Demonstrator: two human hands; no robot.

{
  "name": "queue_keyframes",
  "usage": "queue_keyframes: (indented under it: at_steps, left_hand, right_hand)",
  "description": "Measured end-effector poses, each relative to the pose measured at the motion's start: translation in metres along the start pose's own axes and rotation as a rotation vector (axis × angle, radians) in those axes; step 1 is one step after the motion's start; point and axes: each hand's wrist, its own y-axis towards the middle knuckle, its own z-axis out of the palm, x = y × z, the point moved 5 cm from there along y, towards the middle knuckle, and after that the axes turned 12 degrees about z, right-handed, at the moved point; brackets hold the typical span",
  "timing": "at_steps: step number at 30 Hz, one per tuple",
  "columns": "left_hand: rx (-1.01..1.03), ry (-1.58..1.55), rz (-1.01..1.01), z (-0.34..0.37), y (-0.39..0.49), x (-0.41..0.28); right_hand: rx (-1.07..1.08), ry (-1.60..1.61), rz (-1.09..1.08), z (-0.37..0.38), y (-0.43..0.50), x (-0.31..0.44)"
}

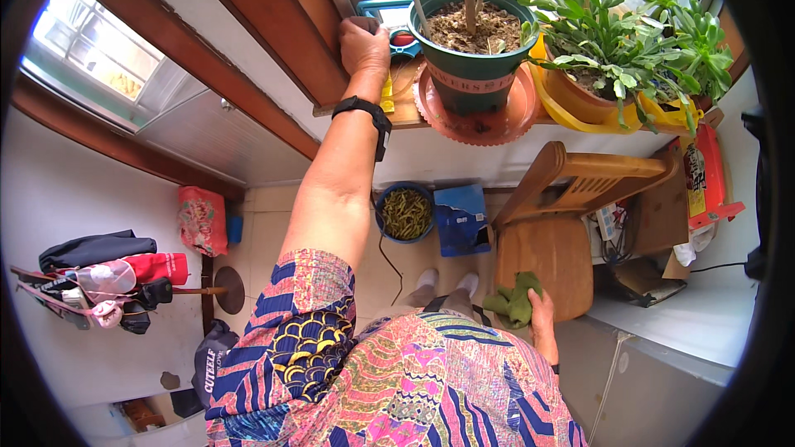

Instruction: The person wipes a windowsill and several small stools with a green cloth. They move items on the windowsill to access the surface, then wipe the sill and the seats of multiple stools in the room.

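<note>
My left hand point(365, 46) reaches to the corner of the wooden windowsill point(404, 99), beside a teal plastic item point(404, 43). Its fingers are curled and partly hidden, so whether they grip anything does not show. Just right of it stands a green plastic flowerpot point(475, 77) with soil and bare stems, in a scalloped terracotta-coloured saucer point(428, 108). Low at my right side, my right hand point(542, 320) grips a crumpled green cloth point(518, 301) in front of the wooden chair's seat.
Leafy potted plants point(621, 49) crowd the sill's right end. Below are a wooden chair point(546, 254), a blue tub of dried plant matter point(405, 213) and a blue box point(461, 220). A dark cord point(390, 261) crosses the floor. A loaded coat stand point(112, 285) is at left.
</note>
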Motion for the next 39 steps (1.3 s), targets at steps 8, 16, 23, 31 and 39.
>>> queue_keyframes:
  at_steps: [8, 16, 23, 31, 39]
  left_hand:
    - [0.299, 0.278, -0.051, -0.011, 0.012, -0.012]
    - [0.302, 0.313, 0.085, -0.035, 0.021, -0.034]
    - [0.126, 0.024, 0.482, -0.054, -0.047, -0.018]
    - [0.573, -0.522, 0.020, 0.000, -0.156, 0.021]
    - [0.463, -0.939, -0.326, 0.017, -0.169, 0.020]
  right_hand:
    - [-0.031, -0.112, -0.042, 0.001, 0.011, 0.009]
    - [-0.028, -0.118, -0.046, -0.010, 0.019, 0.007]
    - [0.131, 0.033, 0.033, 0.008, 0.018, 0.032]
    - [0.528, 0.114, -0.235, 0.120, -0.024, 0.179]
    - [0.505, 0.192, -0.185, 0.233, 0.027, 0.240]
